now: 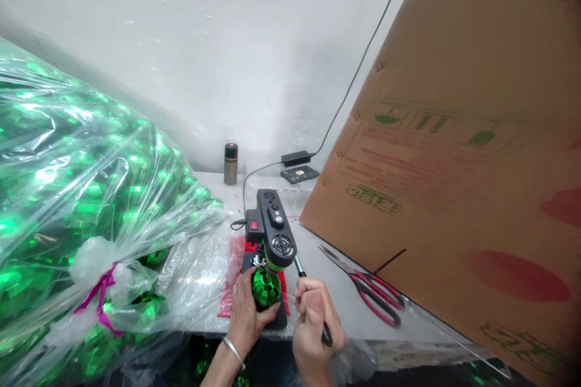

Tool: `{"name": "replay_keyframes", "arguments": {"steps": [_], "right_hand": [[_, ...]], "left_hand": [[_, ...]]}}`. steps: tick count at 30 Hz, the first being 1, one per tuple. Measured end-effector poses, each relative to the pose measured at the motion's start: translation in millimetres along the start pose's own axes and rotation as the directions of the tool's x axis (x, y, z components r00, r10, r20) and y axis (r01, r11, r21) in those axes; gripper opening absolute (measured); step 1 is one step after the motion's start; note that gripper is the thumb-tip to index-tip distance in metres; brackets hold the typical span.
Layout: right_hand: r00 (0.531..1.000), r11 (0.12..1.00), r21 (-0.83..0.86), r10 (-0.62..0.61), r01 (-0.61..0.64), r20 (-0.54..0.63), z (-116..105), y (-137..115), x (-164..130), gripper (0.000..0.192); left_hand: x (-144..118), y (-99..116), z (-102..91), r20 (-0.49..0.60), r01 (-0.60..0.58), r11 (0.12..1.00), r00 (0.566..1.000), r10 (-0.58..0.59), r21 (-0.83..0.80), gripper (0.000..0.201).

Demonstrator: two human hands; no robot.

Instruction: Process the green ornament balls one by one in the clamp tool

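Shiny faceted green ball (265, 288) under small press head (278, 240), black lever handle (313, 299) tilted

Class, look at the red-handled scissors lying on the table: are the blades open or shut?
Shut. The red-handled scissors lie flat on the grey table with both blades together in one point and the handle loops side by side.

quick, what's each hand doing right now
Left hand: closed around the green ball under the small machine.
Right hand: closed on the black lever handle of that machine.
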State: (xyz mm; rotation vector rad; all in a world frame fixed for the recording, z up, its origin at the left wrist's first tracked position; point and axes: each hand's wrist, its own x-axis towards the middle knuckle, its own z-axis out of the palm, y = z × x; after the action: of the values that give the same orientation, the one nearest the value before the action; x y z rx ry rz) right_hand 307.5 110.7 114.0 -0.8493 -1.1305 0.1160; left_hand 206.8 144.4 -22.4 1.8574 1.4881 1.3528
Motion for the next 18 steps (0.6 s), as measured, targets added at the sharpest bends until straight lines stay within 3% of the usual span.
{"name": "replay_keyframes", "arguments": {"steps": [14,18], "right_hand": [[0.997,0.997,-0.029,-0.072,0.072,-0.003,-1.2,20.5,-27.9,0.041],[0.994,0.994,-0.047,-0.099,0.101,0.050,-6.4,13.2,-17.4,0.042]], "left_hand": [[-3.1,-0.1,1.7,0.008,0.046,0.999,0.999,-0.046,-0.012,0.073],[0.0,2.5,0.7,0.016,0.060,0.998,0.998,-0.059,-0.034,0.072]]}}
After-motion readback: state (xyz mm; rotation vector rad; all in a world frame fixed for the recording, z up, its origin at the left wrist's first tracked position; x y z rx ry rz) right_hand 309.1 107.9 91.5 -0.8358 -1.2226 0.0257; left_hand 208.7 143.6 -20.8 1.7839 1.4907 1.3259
